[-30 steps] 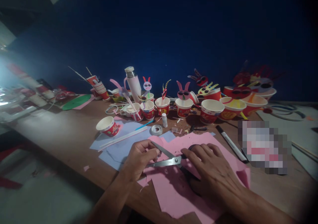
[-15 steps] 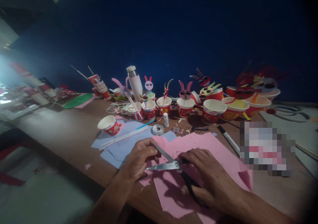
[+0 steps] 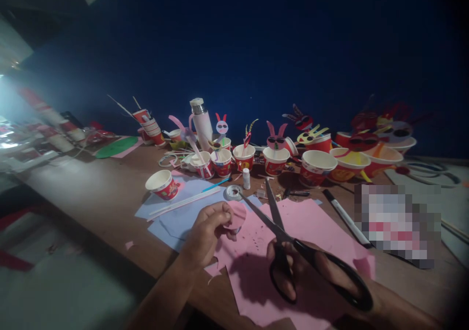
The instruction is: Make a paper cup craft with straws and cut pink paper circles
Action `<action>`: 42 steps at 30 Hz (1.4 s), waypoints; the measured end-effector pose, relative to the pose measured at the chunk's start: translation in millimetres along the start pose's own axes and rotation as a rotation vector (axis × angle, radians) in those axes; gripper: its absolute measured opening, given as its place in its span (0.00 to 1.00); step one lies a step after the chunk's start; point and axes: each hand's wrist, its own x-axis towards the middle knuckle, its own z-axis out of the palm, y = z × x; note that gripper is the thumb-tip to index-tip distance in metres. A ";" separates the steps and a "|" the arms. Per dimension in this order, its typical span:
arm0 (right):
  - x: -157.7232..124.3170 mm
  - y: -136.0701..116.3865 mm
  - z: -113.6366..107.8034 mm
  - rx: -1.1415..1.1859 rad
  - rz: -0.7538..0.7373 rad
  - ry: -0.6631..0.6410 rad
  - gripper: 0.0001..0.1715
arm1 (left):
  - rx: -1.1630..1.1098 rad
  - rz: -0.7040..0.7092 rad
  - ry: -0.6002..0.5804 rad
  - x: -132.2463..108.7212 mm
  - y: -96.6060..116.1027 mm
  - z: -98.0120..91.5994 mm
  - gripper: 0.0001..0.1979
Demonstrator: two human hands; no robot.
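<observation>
My left hand (image 3: 212,227) is closed, pinching a small rounded piece of pink paper (image 3: 237,214) between thumb and fingers. To its right, my right hand (image 3: 304,271) has its fingers through the black handles of the scissors (image 3: 282,232). The blades are parted and point up and away, apart from the pink piece. Beneath both hands lies a large pink sheet (image 3: 293,213) with an uneven edge and dark specks. Blue paper (image 3: 172,222) spreads to the left of it, and small pink scraps (image 3: 213,270) lie by its left edge.
Several red paper cups (image 3: 276,160) with paper rabbit figures stand along the back. A lone cup (image 3: 162,184) is nearer at left. Behind is a pink flask (image 3: 202,125); tape (image 3: 233,192) lies mid-table, a marker (image 3: 344,217) and a blurred-out item (image 3: 399,227) at right.
The scissors have moved away from my left hand and turned, their blades now pointing away from me. My right hand has rotated with them. The pink piece in my left hand shows more fully.
</observation>
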 end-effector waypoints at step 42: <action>1.6 -8.4 11.2 -0.231 0.029 0.101 0.21 | -0.329 -0.078 0.056 -6.7 -8.7 27.3 0.02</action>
